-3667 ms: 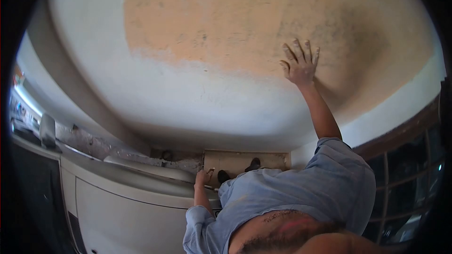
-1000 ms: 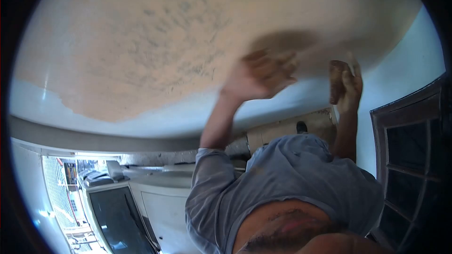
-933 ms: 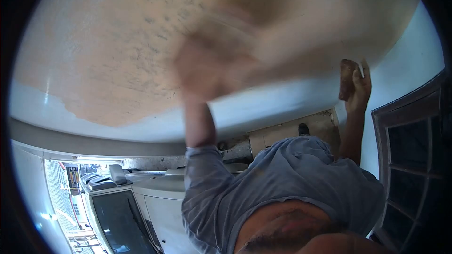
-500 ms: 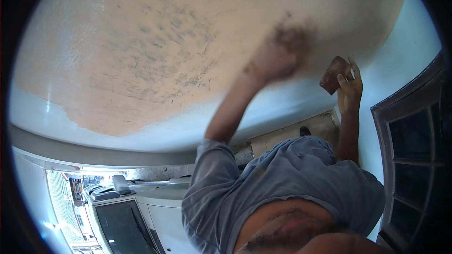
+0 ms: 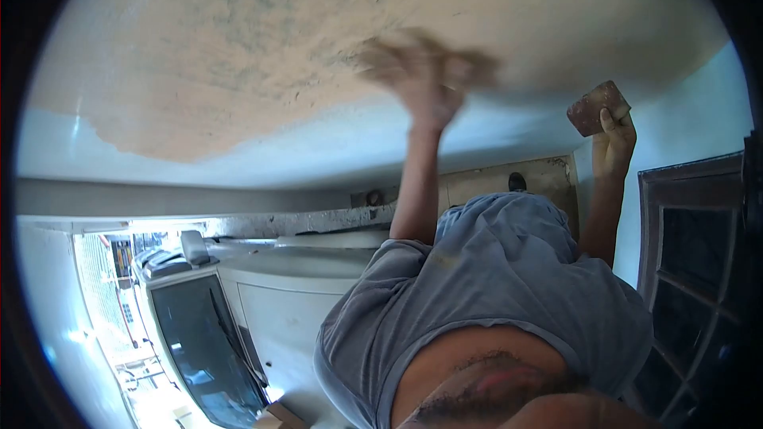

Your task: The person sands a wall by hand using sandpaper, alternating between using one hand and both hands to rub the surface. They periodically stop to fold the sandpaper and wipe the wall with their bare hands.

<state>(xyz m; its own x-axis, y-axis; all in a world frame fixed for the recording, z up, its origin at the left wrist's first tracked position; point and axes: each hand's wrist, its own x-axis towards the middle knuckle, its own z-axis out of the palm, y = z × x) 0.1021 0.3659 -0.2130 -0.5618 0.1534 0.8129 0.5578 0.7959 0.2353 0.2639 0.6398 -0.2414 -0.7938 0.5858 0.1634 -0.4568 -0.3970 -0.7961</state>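
My left hand (image 5: 425, 83) is at the large wall (image 5: 262, 40), low on its tan, dark-smudged patch. Motion smears it, but the fingers look spread and I see nothing held in them. Off to the right, my right hand (image 5: 616, 139) is raised beside the wall. Its thumb and fingers pinch a flat, reddish-brown piece of sandpaper (image 5: 598, 108) with pale dust on it, the thumb lying over the near face. The sandpaper appears to be apart from the wall. Below the tan patch, the wall surface is pale blue-white.
A dark-framed paned door (image 5: 691, 254) stands at the right. Down on the left is a white vehicle (image 5: 294, 310) with a dark windshield (image 5: 203, 342). A dark shoe (image 5: 517, 182) shows on the floor below me, beyond my grey shirt (image 5: 509, 270).
My left hand has swept leftward across the wall, its fingers now more spread. My right hand has shifted slightly right, and the sandpaper has turned in its grip. The view has tilted a little.
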